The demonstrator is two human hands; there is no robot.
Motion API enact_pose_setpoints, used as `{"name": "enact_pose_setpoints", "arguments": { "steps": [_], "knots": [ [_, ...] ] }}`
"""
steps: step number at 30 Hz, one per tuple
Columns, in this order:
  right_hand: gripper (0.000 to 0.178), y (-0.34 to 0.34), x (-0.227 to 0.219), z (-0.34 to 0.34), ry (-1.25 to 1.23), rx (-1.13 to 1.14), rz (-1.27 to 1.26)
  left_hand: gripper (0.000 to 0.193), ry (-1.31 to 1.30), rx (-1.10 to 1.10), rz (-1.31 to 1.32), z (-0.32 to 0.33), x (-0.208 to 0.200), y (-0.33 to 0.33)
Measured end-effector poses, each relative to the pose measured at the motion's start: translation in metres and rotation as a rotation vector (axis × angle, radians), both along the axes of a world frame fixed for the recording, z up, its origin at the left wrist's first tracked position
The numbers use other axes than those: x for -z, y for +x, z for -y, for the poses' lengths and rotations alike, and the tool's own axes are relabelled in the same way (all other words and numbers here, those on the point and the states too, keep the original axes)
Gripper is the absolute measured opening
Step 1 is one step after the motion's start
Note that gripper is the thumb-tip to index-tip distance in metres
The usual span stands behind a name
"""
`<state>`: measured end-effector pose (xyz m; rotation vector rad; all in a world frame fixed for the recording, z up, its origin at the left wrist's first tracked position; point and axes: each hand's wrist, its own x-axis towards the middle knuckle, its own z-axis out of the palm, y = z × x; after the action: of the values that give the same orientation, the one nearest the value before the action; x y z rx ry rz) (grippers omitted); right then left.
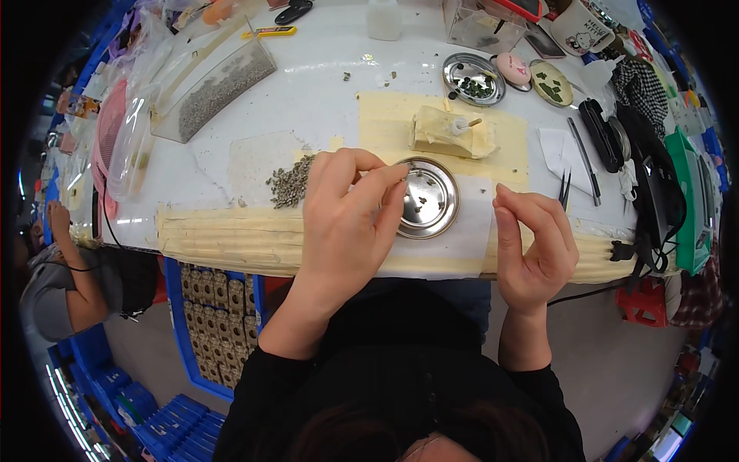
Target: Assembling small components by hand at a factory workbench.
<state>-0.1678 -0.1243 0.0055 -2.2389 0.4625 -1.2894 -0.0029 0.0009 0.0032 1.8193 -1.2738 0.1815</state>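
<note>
My left hand (346,208) hovers at the left rim of a round shiny metal dish (440,186); its thumb and fingertips are pinched, and anything between them is too small to make out. A few small dark bits (420,206) lie in the dish. To the right of the dish my right hand (536,250) is raised with thumb and forefinger together; I cannot tell whether they hold something. Beside my left hand is a pile of small grey-brown pieces (289,185). Behind the dish stands a block covered in yellow tape (439,135) with a white nozzle on top.
A clear box of grey granules (223,92) stands at the back left. Farther right are a metal dish of dark green pieces (475,80), an oval dish (562,94), tweezers (565,189) and a black bag (654,192). Below the table edge sits a blue crate (188,339); another person's arm (77,269) is at left.
</note>
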Motion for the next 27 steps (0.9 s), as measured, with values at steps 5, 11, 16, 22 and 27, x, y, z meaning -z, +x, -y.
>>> {"name": "enact_pose_setpoints", "arguments": {
  "steps": [5,11,16,22,27],
  "knots": [
    [0.023,-0.008,0.004,0.002,0.053,0.014,-0.005,0.011,0.008,-0.246,-0.016,-0.035,-0.011,0.035],
    [0.022,-0.005,0.005,-0.001,0.029,-0.005,-0.030,0.009,0.185,-0.206,0.004,-0.049,-0.007,0.041],
    [0.022,-0.006,0.002,-0.001,0.026,0.006,-0.047,0.008,0.222,-0.211,-0.002,-0.044,-0.001,0.041],
    [0.023,-0.007,-0.001,-0.004,0.026,-0.006,-0.037,0.009,0.107,-0.136,0.001,-0.043,-0.003,0.043],
    [0.026,0.006,-0.008,-0.020,0.129,-0.195,-0.012,0.005,-0.264,0.221,-0.783,-0.034,-0.014,0.021]
  ]
}}
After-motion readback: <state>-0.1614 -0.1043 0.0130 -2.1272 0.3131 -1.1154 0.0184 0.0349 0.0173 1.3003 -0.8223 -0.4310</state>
